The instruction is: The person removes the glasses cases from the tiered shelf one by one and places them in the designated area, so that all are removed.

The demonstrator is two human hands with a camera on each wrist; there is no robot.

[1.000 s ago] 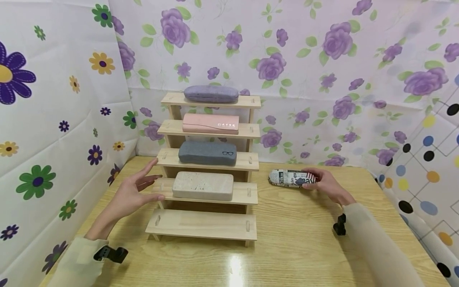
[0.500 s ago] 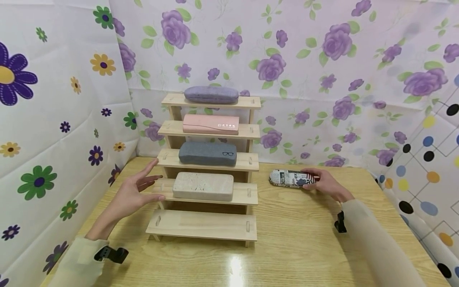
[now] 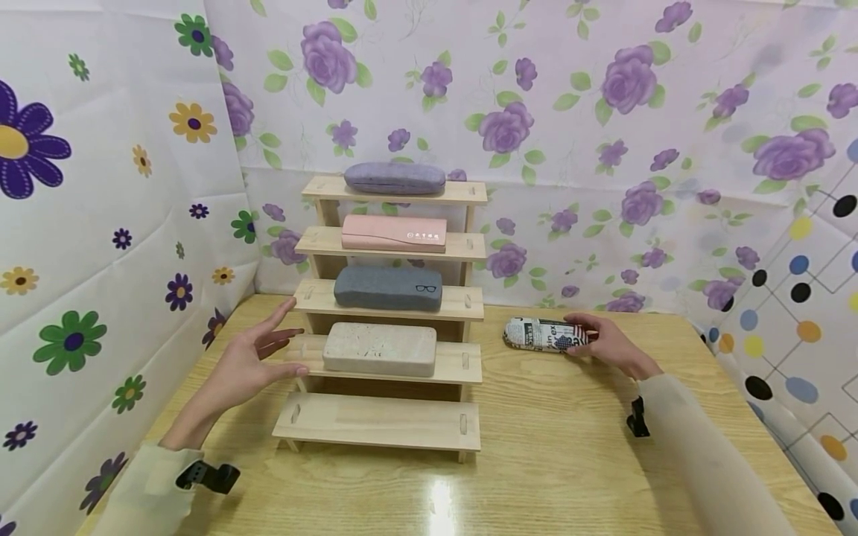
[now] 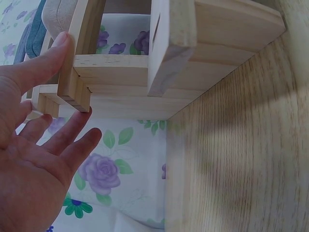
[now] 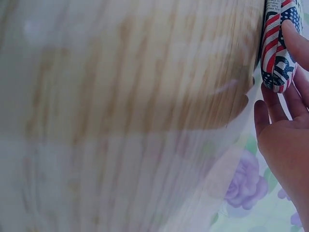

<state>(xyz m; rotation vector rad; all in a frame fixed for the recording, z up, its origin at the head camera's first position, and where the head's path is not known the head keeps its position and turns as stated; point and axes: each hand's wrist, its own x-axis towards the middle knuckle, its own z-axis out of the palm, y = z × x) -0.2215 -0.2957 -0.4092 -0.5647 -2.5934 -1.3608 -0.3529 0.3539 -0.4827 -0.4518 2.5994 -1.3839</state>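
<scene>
On the right of the table, a glasses case (image 3: 536, 333) printed with newsprint and flag patterns lies lengthwise. My right hand (image 3: 610, 346) grips its right end, thumb in front and fingers behind; the right wrist view shows the thumb on the striped end of the case (image 5: 277, 53). My left hand (image 3: 244, 365) is spread at the left side of a stepped wooden stand (image 3: 375, 419). Its thumb and fingertips touch the ends of the shelf boards (image 4: 77, 72). A speckled cream glasses case (image 3: 380, 348) sits on the shelf nearest that thumb.
Higher shelves hold a grey-blue case (image 3: 389, 288), a pink case (image 3: 393, 233) and a purple case (image 3: 394, 178), one each. The lowest shelf bears nothing. Flowered cloth (image 3: 570, 149) hangs behind the wooden table (image 3: 550, 447), with patterned cloths at both sides.
</scene>
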